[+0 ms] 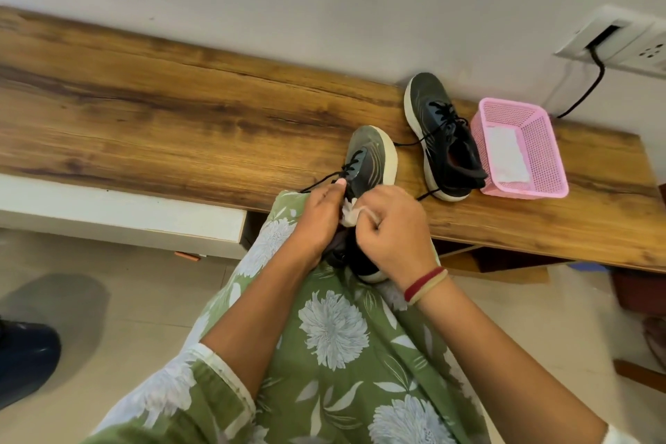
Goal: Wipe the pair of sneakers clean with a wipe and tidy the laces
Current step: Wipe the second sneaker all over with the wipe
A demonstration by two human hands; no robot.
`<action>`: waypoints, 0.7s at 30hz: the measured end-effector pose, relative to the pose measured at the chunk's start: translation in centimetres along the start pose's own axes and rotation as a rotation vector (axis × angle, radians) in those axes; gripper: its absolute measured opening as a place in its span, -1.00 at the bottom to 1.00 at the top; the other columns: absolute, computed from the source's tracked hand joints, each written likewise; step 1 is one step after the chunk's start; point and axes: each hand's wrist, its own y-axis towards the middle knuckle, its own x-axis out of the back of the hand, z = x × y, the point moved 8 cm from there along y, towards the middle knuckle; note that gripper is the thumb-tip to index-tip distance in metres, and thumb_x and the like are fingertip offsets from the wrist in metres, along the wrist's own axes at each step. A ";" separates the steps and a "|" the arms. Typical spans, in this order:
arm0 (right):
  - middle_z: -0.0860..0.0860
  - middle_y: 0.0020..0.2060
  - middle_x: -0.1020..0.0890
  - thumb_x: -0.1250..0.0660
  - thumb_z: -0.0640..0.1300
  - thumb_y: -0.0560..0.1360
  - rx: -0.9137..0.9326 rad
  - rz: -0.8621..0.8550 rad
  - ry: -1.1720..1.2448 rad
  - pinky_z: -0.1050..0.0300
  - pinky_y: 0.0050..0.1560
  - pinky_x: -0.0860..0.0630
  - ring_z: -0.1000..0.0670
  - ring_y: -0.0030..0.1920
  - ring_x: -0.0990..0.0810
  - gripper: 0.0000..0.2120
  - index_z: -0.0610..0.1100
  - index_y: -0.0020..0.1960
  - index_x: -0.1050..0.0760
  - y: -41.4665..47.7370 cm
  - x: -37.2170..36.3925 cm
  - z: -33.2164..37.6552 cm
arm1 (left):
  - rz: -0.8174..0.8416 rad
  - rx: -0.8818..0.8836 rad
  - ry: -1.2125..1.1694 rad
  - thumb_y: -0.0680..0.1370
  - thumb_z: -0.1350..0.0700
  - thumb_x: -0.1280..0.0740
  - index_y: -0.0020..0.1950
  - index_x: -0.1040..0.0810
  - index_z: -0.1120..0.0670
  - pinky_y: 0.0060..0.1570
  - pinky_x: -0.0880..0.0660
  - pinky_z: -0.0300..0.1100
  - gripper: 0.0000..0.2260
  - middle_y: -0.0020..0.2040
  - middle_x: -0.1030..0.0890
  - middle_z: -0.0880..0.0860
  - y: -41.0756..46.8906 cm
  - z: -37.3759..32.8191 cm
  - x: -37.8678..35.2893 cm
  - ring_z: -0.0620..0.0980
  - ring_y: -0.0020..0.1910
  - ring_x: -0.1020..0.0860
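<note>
A person in a green floral dress (335, 335) sits at a wooden tabletop (180, 112) with a dark sneaker (371, 162) propped on the knee, its toe reaching over the tabletop's front edge. The left hand (320, 216) grips the sneaker at the lacing, fingers curled and thumb pressed beside a loose black lace (320, 182). The right hand (393, 227), fingers curled in, pinches a crumpled white wipe (349, 214) against the shoe's upper, between the two hands. The second sneaker (443, 141) stands on the tabletop to the right, laces untied, its heel end right against a pink basket (540, 141) holding folded white sheets (506, 155). Red and beige bands (425, 285) circle the right wrist. A black cable (601, 73) hangs from a wall socket (620, 40) behind the basket.
</note>
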 end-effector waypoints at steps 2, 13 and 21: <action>-0.03 -0.22 -0.63 -0.18 -0.27 0.34 -0.109 -0.139 0.137 0.11 -0.11 -0.50 -0.01 -0.16 -0.57 -0.77 -0.20 -0.20 -0.61 0.7 1.0 -0.8 | 0.039 0.012 -0.036 0.66 0.14 -0.08 -0.17 -0.50 0.17 -0.43 -0.41 -0.36 -0.70 -0.40 -0.55 0.04 0.0 0.1 -0.2 -0.11 -0.46 -0.50; -0.04 -0.32 -0.61 -0.20 -0.27 0.41 -0.205 0.130 0.309 0.12 -0.23 -0.50 0.07 -0.26 -0.56 -0.76 -0.10 -0.29 -0.61 -2.0 0.6 -1.8 | 0.028 0.046 -0.108 0.65 0.09 -0.12 -0.19 -0.52 0.13 -0.38 -0.47 -0.31 -0.70 -0.41 -0.60 -0.05 -0.1 0.3 -0.3 -0.12 -0.40 -0.55; -0.06 0.06 -0.63 -0.16 -0.37 0.46 -0.351 -0.014 0.102 0.19 0.17 -0.41 -0.01 0.07 -0.57 -0.66 -0.19 0.13 -0.59 4.8 1.3 -6.9 | 0.174 0.023 -0.162 0.55 0.20 -0.32 -0.04 -0.57 0.17 -0.22 -0.58 -0.24 -0.94 -0.23 -0.67 0.08 -0.5 0.3 -1.3 -0.04 -0.25 -0.63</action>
